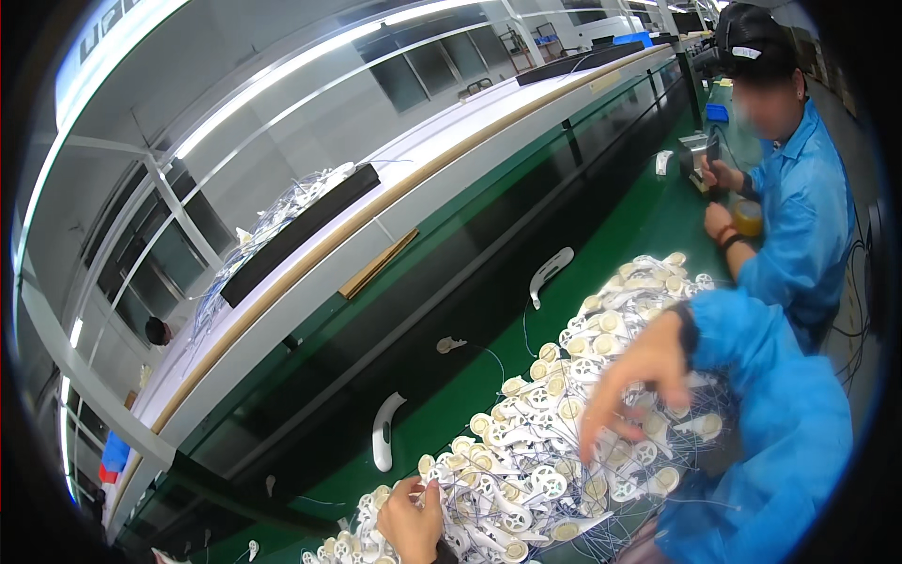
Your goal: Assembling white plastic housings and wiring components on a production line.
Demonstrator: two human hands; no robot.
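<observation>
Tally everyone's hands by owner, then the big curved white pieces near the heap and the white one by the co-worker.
Wearer's hands: 2 (left hand, right hand)
Co-worker's hands: 2
Big curved white pieces near the heap: 2
White piece by the co-worker: 1
Total: 7

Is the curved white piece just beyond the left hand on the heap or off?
Off: the curved piece lies apart, green surface showing between it and the heap.

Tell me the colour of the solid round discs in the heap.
The solid round discs are cream, among white parts; the head view shows them best.
</observation>
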